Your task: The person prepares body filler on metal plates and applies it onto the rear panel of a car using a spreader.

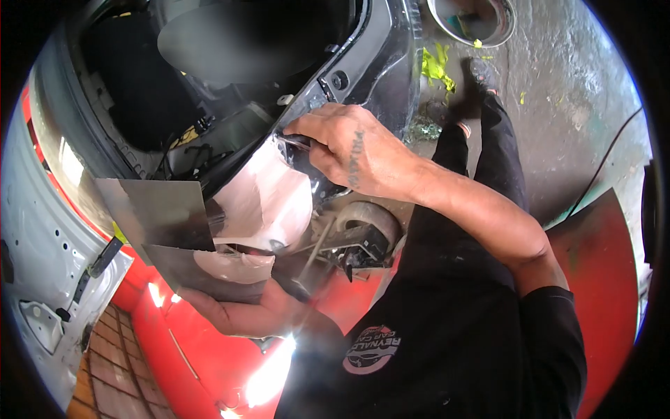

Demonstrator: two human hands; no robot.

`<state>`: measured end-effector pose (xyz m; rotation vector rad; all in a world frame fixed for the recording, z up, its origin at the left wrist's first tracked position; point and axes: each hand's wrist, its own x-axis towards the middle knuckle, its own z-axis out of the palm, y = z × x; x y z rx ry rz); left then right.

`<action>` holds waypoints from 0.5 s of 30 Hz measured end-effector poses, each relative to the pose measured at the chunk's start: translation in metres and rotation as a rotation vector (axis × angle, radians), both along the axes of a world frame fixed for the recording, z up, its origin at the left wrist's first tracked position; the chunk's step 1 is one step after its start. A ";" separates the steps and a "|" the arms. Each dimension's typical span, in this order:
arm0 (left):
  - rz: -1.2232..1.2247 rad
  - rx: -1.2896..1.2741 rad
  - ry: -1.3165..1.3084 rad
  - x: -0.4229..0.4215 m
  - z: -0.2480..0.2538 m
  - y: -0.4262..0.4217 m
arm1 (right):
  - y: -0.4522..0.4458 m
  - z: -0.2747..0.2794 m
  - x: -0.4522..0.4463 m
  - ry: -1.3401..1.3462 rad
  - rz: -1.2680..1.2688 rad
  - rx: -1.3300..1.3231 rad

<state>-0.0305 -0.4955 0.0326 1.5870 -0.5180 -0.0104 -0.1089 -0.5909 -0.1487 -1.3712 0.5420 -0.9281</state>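
Black shirt (460,335) nearest; left hand (237,309) grips a sheet (174,267) with spare filler (234,266); right hand (352,148) pinches an unclear dark object (296,142) by the car body (382,52), pale coating (272,199) spread but seemingly unsmoothed.

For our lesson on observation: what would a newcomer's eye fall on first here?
Probably the pale pink patch left of centre, with the right hand at its upper edge. Below it, the left hand holds a grey sheet bearing pink paste. The bright red surface at lower left also stands out.
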 end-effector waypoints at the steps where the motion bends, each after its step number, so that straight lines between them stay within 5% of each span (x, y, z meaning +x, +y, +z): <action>1: -0.002 0.007 0.002 0.001 0.002 0.002 | -0.001 0.003 0.001 0.030 -0.009 -0.033; 15: -0.065 -0.084 0.083 0.013 0.009 0.019 | -0.005 0.008 0.003 0.105 -0.012 -0.368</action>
